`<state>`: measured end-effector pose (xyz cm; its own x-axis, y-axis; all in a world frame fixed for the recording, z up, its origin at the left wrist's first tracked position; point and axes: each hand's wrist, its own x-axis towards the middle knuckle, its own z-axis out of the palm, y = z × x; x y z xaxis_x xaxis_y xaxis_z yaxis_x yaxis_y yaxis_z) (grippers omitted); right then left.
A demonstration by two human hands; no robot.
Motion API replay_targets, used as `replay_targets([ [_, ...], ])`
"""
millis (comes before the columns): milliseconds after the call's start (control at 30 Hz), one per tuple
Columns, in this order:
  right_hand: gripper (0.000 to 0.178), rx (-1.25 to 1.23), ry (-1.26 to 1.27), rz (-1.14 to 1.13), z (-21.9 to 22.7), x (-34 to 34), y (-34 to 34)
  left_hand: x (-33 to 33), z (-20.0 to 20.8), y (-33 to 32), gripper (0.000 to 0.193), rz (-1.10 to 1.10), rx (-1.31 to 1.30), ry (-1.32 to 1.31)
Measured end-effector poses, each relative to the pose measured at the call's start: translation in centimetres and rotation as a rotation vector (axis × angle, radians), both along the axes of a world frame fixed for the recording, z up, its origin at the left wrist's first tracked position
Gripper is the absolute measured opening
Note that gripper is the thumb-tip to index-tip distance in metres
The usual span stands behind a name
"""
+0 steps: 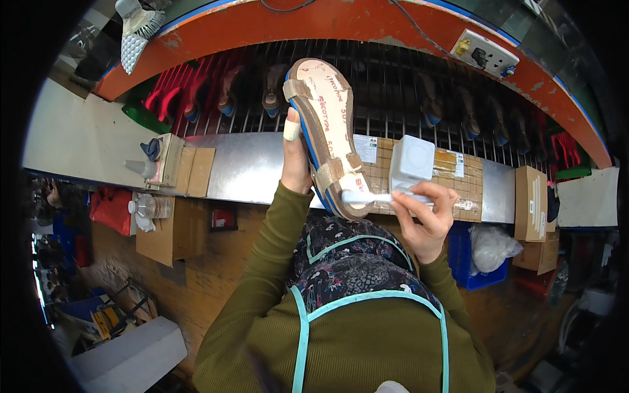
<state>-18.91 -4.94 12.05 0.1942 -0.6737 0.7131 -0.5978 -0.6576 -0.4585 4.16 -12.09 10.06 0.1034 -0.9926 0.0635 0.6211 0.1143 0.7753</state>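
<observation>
A shoe upper [331,121], its pale underside facing up, is held upright in my left hand [297,164]. Brown straps fold over its edges, a blue edge runs down its left side, and red marks cover the underside. The left thumb, with a pale wrap around it, presses along that side; the other fingers are hidden behind. Pinched in my right hand [427,219] is a slim white brush [368,196]. Its head lies over the lower end of the underside; whether it touches cannot be made out. Just beyond the right hand stands a white square container [413,160].
The container sits on a taped cardboard box [470,190] on the metal ledge [242,164]. Behind, several shoes rest on a barred rack [252,88] under an orange arch [367,23]. A blue crate [468,265] holding a plastic bag is at right; a carton [171,226] is at left.
</observation>
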Motion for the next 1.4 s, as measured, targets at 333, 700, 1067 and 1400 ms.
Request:
replay_targets([
  [333,0.035,-0.108,0.046,0.053,-0.2,-1.2,0.9,0.4,0.6,-1.4,0.082,-0.099,0.072,0.030],
  [700,0.035,-0.126,0.058,0.163,1.0,-1.2,0.2,-1.0,0.9,-1.8,0.090,-0.217,0.104,0.021],
  [1067,0.038,-0.084,0.043,0.183,0.5,-2.8,0.3,-2.1,-0.6,-2.7,0.085,-0.343,0.041,0.097],
  [1400,0.037,-0.122,0.022,0.073,-0.2,-3.7,1.4,-3.4,-3.1,-4.3,0.086,-0.640,-0.124,0.421],
])
